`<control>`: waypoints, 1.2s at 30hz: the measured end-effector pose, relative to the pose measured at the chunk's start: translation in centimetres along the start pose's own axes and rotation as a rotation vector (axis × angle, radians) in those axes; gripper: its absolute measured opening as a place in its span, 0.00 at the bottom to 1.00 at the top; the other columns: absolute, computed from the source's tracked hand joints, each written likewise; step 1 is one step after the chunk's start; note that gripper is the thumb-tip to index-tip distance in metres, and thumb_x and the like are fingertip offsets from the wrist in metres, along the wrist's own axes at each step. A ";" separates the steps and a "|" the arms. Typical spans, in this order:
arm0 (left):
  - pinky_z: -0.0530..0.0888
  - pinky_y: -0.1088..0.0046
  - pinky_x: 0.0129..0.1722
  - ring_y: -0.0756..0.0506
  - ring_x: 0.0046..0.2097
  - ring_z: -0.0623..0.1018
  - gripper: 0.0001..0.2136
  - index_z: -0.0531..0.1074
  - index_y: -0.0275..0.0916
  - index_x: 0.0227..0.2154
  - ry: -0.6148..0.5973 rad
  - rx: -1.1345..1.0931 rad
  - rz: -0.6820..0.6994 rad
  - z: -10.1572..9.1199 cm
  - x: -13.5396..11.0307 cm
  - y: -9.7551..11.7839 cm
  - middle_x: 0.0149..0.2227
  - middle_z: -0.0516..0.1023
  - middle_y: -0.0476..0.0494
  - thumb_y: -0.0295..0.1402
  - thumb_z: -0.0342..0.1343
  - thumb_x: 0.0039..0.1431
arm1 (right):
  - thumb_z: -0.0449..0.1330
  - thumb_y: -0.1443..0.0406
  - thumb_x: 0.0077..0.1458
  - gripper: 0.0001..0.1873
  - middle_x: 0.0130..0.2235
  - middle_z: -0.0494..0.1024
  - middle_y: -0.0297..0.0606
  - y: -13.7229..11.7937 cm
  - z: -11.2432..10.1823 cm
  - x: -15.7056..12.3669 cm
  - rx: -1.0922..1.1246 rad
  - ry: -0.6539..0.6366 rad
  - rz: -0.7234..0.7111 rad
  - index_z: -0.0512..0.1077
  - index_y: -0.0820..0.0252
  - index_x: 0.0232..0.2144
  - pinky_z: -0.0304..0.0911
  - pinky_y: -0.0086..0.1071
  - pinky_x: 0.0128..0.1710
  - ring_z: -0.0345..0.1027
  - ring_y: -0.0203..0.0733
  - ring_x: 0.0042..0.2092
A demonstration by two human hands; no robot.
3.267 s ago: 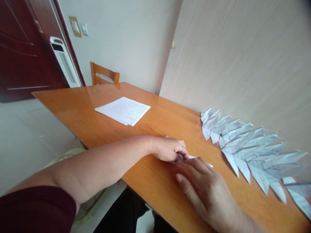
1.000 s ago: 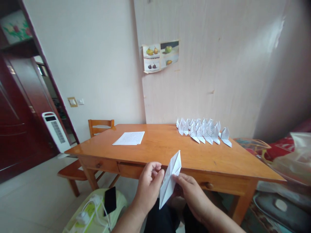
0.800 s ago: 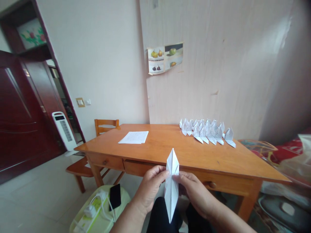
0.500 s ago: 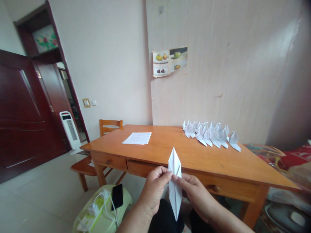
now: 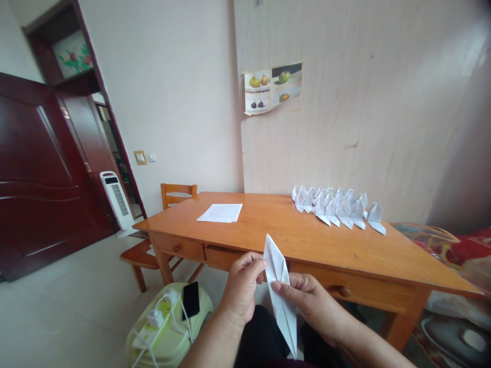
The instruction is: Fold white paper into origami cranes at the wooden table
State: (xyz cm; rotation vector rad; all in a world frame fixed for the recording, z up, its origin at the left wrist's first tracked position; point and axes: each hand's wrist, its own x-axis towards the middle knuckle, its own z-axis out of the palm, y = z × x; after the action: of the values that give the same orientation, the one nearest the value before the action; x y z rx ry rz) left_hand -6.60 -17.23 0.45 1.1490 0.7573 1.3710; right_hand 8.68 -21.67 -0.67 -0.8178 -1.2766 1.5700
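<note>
I hold a long, narrow folded white paper shape (image 5: 281, 291) upright in front of me, its point up. My left hand (image 5: 241, 286) pinches its left edge near the top. My right hand (image 5: 310, 301) grips its middle from the right, thumb laid across the front. Both hands are closed on it, above my lap and short of the wooden table (image 5: 268, 232). A row of several finished folded paper pieces (image 5: 337, 207) stands at the table's far right, by the wall. A small stack of printed sheets (image 5: 220, 212) lies at the far left of the tabletop.
A wooden chair (image 5: 174, 197) sits at the table's left end. A green stool (image 5: 169, 327) with a charger, cable and black phone (image 5: 191, 300) is by my left knee. A white fan heater (image 5: 117, 199) stands beside a dark red door (image 5: 42, 179). Cushions and bags lie at right.
I have moved back from the table, lifting the folded paper off it into both hands. Over the last second the paper turned from tilted to upright, then leaned slightly left at the top.
</note>
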 end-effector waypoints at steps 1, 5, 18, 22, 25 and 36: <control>0.59 0.75 0.28 0.52 0.25 0.61 0.09 0.68 0.37 0.21 0.016 -0.016 0.011 -0.1 0.2 0.2 0.20 0.63 0.54 0.32 0.61 0.52 | 0.67 0.50 0.54 0.20 0.24 0.73 0.33 0.1 0.0 -0.1 -0.012 -0.002 0.014 0.77 0.63 0.30 0.51 0.26 0.24 0.58 0.30 0.22; 0.59 0.76 0.28 0.52 0.26 0.61 0.13 0.68 0.37 0.23 0.032 -0.060 0.027 -0.3 0.3 0.6 0.21 0.63 0.54 0.38 0.62 0.57 | 0.66 0.50 0.55 0.21 0.23 0.73 0.34 0.3 0.1 -0.2 -0.019 -0.006 0.035 0.76 0.64 0.28 0.49 0.27 0.23 0.57 0.30 0.21; 0.71 0.69 0.42 0.44 0.38 0.76 0.12 0.80 0.33 0.34 -0.097 -0.162 -0.183 0.4 -1.7 -1.2 0.34 0.80 0.39 0.39 0.66 0.56 | 0.66 0.50 0.56 0.19 0.27 0.72 0.34 0.3 -0.3 0.6 -0.063 0.001 -0.053 0.78 0.62 0.32 0.53 0.29 0.28 0.58 0.32 0.25; 0.71 0.70 0.38 0.45 0.36 0.75 0.16 0.81 0.32 0.38 -0.082 -0.126 -0.162 0.0 -1.4 -1.1 0.33 0.80 0.38 0.42 0.65 0.57 | 0.64 0.49 0.57 0.20 0.25 0.68 0.32 0.3 -0.3 0.3 -0.113 0.092 -0.092 0.76 0.61 0.30 0.52 0.28 0.27 0.55 0.32 0.26; 0.70 0.71 0.36 0.45 0.35 0.75 0.18 0.80 0.32 0.41 -0.100 -0.098 -0.168 0.0 -1.5 -1.2 0.32 0.79 0.39 0.44 0.64 0.58 | 0.63 0.47 0.56 0.22 0.23 0.67 0.31 0.1 -0.1 0.2 -0.117 0.163 -0.103 0.75 0.60 0.28 0.52 0.28 0.26 0.55 0.32 0.25; 0.71 0.69 0.42 0.43 0.39 0.76 0.14 0.81 0.33 0.40 -0.148 -0.122 -0.137 0.3 -2.2 -1.2 0.35 0.81 0.39 0.39 0.66 0.57 | 0.62 0.46 0.57 0.23 0.25 0.69 0.32 0.6 -0.5 0.5 -0.241 0.170 -0.190 0.73 0.60 0.27 0.52 0.29 0.27 0.56 0.34 0.26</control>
State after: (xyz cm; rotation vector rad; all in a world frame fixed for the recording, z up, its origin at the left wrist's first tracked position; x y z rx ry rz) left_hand -6.14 -19.20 -1.02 1.0696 0.6258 1.1882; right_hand 8.82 -21.02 -1.40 -0.9292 -1.3915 1.1862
